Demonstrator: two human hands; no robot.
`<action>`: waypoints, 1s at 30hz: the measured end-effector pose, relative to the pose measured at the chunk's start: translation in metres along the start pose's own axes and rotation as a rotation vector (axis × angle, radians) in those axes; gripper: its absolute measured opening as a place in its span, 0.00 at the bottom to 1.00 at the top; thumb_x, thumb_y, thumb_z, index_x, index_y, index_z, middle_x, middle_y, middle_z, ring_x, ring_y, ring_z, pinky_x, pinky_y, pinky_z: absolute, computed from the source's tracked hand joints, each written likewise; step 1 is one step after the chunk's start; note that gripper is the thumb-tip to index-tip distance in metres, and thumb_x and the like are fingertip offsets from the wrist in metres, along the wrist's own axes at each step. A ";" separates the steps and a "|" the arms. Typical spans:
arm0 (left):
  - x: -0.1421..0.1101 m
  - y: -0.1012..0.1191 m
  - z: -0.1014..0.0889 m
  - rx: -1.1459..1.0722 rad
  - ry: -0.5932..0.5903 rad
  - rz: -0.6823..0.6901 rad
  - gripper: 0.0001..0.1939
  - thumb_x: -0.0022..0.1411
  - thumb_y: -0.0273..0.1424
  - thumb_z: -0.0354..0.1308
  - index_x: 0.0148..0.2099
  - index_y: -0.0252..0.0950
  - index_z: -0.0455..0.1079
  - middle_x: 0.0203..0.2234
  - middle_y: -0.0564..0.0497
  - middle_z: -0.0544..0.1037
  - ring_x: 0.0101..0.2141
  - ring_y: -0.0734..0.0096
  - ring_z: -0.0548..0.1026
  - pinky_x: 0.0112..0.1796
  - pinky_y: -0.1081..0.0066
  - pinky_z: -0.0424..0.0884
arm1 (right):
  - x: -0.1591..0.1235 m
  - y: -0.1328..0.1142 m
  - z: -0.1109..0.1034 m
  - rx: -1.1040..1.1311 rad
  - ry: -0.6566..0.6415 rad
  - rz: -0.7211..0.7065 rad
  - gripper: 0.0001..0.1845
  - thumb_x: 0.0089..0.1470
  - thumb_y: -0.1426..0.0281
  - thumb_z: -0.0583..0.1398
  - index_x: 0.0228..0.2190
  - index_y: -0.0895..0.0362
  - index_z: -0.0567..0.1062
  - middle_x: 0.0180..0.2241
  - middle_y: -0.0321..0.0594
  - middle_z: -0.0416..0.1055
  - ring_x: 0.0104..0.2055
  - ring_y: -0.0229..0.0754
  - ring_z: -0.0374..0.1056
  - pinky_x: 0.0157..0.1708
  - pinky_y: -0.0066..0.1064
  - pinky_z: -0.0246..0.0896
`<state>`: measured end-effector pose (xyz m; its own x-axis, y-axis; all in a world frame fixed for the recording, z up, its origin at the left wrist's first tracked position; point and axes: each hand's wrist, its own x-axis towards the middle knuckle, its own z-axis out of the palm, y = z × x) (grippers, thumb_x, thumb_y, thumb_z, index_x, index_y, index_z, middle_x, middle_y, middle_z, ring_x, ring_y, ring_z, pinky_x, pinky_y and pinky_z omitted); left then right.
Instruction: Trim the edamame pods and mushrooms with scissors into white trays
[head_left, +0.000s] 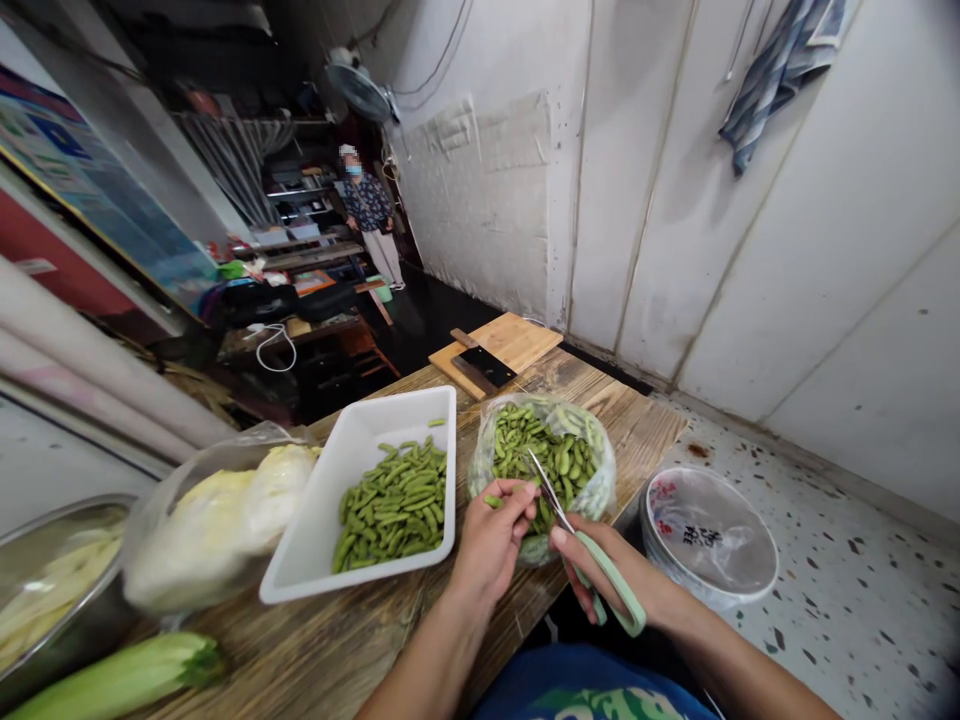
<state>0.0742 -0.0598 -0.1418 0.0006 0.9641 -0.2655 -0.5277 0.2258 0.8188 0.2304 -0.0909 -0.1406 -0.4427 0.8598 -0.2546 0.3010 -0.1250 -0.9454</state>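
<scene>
My left hand (491, 535) pinches a green bean pod (496, 499) over the near edge of a clear plastic bag of green pods (546, 455). My right hand (611, 575) grips pale green scissors (592, 560), blades raised and touching the pod's end. A white rectangular tray (322, 530) left of the bag holds a pile of trimmed pods (394, 505). All of this rests on a wooden table (360, 640).
Bagged cabbage (217, 515), a metal basin (45, 580) and a green vegetable (127, 675) lie at the left. A cutting board with a cleaver (491, 355) sits at the far end. A plastic-lined bowl (709, 540) stands on the floor at right. A person (369, 215) stands far back.
</scene>
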 end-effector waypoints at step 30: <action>0.093 0.017 0.014 1.405 -0.244 0.692 0.09 0.52 0.18 0.63 0.27 0.39 0.77 0.29 0.45 0.80 0.38 0.55 0.77 0.48 0.59 0.66 | -0.010 0.026 -0.022 0.168 -0.004 -0.052 0.33 0.57 0.36 0.50 0.32 0.55 0.62 0.20 0.31 0.65 0.20 0.36 0.63 0.24 0.28 0.58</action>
<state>0.0775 0.0354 -0.1455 0.3076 0.8981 0.3144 0.6891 -0.4381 0.5773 0.2616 -0.0919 -0.1577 -0.4574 0.8652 -0.2054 0.1328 -0.1619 -0.9778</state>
